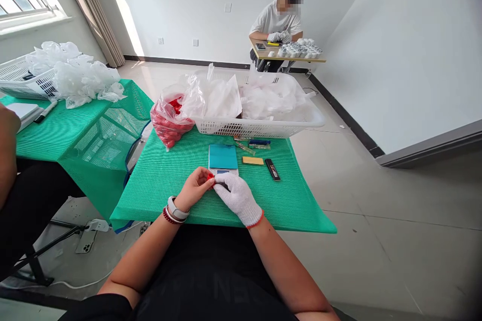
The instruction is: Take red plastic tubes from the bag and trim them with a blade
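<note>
My left hand, bare with a wristband, is closed, pinching a small red piece between thumb and fingertips. My right hand wears a white knit glove with a red cuff. Its fingers are closed and meet the red piece; something dark shows between them, too small to name. Just beyond both hands lies a small scale with a teal plate. A clear plastic bag of red pieces stands at the back left of the green-covered table.
A white basket full of clear plastic bags stands at the back. Pens, a yellow block and a black case lie right of the scale. Another person sits left; a gloved co-worker sits at a far table.
</note>
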Demonstrator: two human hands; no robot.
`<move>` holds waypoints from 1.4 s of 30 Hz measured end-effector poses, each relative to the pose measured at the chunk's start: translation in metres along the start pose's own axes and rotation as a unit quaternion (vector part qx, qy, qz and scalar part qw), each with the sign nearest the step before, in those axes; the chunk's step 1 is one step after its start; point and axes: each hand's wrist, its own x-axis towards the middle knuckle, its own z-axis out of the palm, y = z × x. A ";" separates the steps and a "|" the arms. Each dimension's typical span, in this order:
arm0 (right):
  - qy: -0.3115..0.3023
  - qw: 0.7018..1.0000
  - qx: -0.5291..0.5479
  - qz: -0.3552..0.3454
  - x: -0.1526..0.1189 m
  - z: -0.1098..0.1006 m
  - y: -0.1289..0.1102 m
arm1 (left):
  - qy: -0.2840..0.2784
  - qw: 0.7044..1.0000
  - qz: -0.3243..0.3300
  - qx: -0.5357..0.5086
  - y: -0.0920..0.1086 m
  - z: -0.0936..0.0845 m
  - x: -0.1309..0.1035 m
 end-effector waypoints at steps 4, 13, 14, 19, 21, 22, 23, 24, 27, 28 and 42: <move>0.011 1.000 -0.008 0.004 0.000 -0.001 -0.002 | -0.005 1.000 -0.013 -0.024 -0.001 0.000 0.000; 0.088 0.995 -0.052 -0.017 -0.005 0.003 -0.001 | -0.016 0.999 0.012 -0.027 0.002 0.000 -0.001; 0.082 0.996 -0.043 -0.020 -0.005 0.003 0.000 | -0.017 0.999 0.015 -0.023 0.002 0.000 -0.001; 0.036 0.999 -0.018 -0.016 -0.004 0.002 -0.001 | -0.012 1.000 -0.002 -0.006 0.002 -0.001 -0.001; 0.017 1.000 -0.014 -0.004 -0.003 0.001 -0.002 | -0.013 1.000 -0.007 0.002 0.002 0.000 -0.002; 0.008 1.000 -0.013 0.000 -0.003 0.001 -0.002 | -0.015 1.000 -0.005 0.005 0.002 0.000 -0.003; 0.004 1.000 -0.013 0.003 -0.003 0.001 -0.002 | -0.017 1.000 0.001 0.013 0.001 0.000 -0.004; 0.003 1.000 -0.012 0.003 -0.003 0.001 -0.002 | -0.017 0.999 0.014 0.026 0.001 0.000 -0.004; 0.015 1.000 -0.022 -0.017 -0.005 0.002 0.000 | -0.010 0.992 0.084 0.096 -0.001 0.000 -0.007; 0.020 0.999 -0.029 -0.026 -0.005 0.003 0.001 | -0.009 0.987 0.107 0.118 -0.001 0.000 -0.007; 0.002 0.998 -0.050 -0.048 -0.004 -0.005 -0.005 | -0.038 0.997 0.064 -0.006 -0.003 0.008 -0.009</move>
